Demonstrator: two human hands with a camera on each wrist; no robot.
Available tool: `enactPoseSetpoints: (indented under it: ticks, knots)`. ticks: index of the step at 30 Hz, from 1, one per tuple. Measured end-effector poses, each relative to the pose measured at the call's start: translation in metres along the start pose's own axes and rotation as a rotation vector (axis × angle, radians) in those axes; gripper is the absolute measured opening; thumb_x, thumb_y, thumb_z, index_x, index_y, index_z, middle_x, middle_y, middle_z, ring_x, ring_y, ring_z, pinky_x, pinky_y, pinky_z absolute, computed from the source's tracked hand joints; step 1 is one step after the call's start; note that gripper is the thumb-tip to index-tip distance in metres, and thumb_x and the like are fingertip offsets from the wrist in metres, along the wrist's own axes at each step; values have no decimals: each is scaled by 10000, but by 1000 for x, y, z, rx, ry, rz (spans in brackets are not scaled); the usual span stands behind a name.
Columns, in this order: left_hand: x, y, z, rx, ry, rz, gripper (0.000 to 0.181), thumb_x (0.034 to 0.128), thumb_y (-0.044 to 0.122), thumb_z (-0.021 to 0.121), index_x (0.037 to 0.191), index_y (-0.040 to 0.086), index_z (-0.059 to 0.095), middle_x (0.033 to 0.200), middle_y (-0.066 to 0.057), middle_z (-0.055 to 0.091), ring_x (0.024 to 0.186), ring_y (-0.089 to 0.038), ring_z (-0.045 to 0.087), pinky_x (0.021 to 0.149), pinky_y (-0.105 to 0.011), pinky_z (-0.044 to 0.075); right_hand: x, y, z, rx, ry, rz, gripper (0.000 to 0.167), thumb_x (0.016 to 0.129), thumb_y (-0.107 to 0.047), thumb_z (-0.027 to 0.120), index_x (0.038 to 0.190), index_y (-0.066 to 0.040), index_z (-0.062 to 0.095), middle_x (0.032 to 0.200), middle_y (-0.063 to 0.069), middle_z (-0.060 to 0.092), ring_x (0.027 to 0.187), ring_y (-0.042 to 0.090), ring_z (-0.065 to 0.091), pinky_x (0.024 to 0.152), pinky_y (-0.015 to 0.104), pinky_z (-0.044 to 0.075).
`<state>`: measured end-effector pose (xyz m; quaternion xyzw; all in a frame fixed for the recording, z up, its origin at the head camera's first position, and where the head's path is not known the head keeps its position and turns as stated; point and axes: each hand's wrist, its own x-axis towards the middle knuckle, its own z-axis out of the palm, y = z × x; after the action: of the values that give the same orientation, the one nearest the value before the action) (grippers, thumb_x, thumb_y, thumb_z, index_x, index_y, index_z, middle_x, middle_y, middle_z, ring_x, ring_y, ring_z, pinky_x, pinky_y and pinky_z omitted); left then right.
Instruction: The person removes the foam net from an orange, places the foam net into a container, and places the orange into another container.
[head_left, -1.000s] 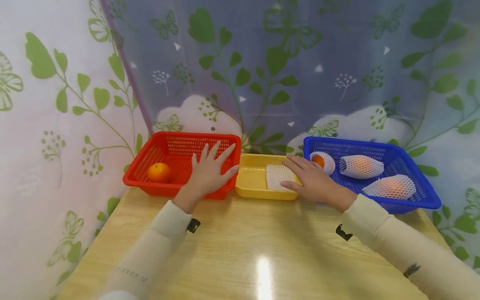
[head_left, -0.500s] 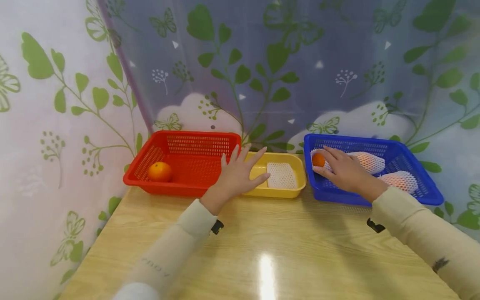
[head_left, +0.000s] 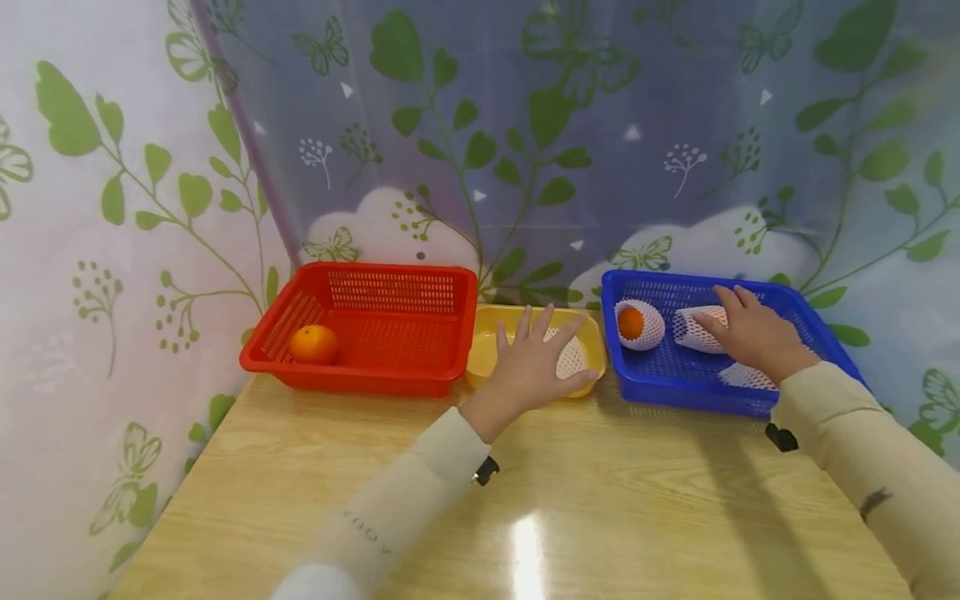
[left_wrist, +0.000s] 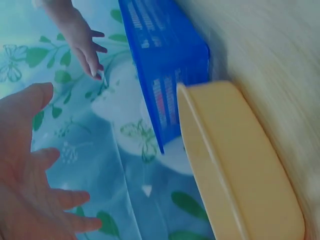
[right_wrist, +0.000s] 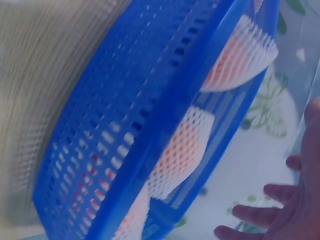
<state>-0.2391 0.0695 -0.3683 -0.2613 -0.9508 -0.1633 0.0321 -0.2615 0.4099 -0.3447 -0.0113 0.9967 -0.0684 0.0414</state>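
My left hand [head_left: 528,367] is held over the yellow tray [head_left: 480,350], its fingers spread and holding nothing. A white foam net [head_left: 572,360] lies in that tray, partly hidden by the hand. Above the blue basket [head_left: 675,398] hovers my right hand [head_left: 757,333], fingers extended and apart from the fruit in the right wrist view. Inside the basket are an orange [head_left: 630,323] in a foam net with one side showing, a second netted fruit [head_left: 701,329] behind my right fingertips, and a third netted fruit [head_left: 750,377] mostly covered by the hand.
At the left stands a red basket [head_left: 360,383] with one bare orange [head_left: 313,344] in its left end. Both baskets and the tray line the back of the wooden table [head_left: 600,500], against a printed cloth [head_left: 450,167].
Both hands have moved right. The left went from over the red basket to over the yellow tray; the right passed from the tray, over the netted orange, further along the blue basket.
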Motion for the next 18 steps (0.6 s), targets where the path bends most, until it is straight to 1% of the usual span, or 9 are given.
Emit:
enactPoseSetpoints:
  ticks: [3, 6, 10, 13, 15, 18]
  knots:
    - [3, 12, 9, 4, 3, -18, 806, 856, 742, 467, 1537, 428, 170, 1612, -89, 165, 1469, -376, 92, 1102, -686, 106, -2, 14, 2, 39, 9, 92, 993, 952, -695, 193, 1491, 116, -5, 1431, 473, 88, 1187, 674, 262, 920, 749, 295]
    - [6, 24, 15, -7, -17, -43, 820, 846, 754, 467, 1533, 454, 135, 1615, -89, 154, 1469, -383, 89, 1103, -682, 119, -4, 25, 2, 82, 16, 210, 1076, 930, -724, 179, 1438, 194, -59, 1350, 540, 105, 1133, 693, 270, 901, 739, 315]
    - [10, 32, 23, -51, -49, -83, 830, 845, 743, 486, 1531, 463, 112, 1615, -93, 151, 1466, -395, 94, 1106, -682, 107, -2, 33, 3, 153, -27, 366, 1141, 908, -747, 172, 1384, 245, -131, 1341, 573, 74, 1186, 691, 215, 966, 723, 286]
    - [12, 33, 30, -72, -50, -107, 837, 843, 741, 497, 1532, 459, 115, 1609, -105, 167, 1460, -402, 118, 1104, -685, 110, 2, 34, 4, 170, -93, 425, 1143, 914, -734, 157, 1348, 283, -134, 1352, 574, 47, 1242, 678, 167, 1027, 687, 268]
    - [14, 33, 35, -84, -49, -114, 842, 838, 742, 504, 1531, 461, 116, 1607, -104, 176, 1457, -407, 128, 1100, -688, 119, 3, 34, 5, 161, -129, 438, 1125, 925, -713, 151, 1343, 312, -48, 1357, 563, 71, 1253, 663, 194, 1039, 661, 291]
    - [16, 36, 42, -90, -49, -112, 845, 836, 745, 505, 1529, 469, 109, 1611, -79, 171, 1457, -408, 127, 1095, -691, 138, 3, 40, 7, 138, -164, 436, 1082, 935, -687, 121, 1343, 314, 148, 1366, 525, 171, 1255, 626, 265, 1034, 622, 340]
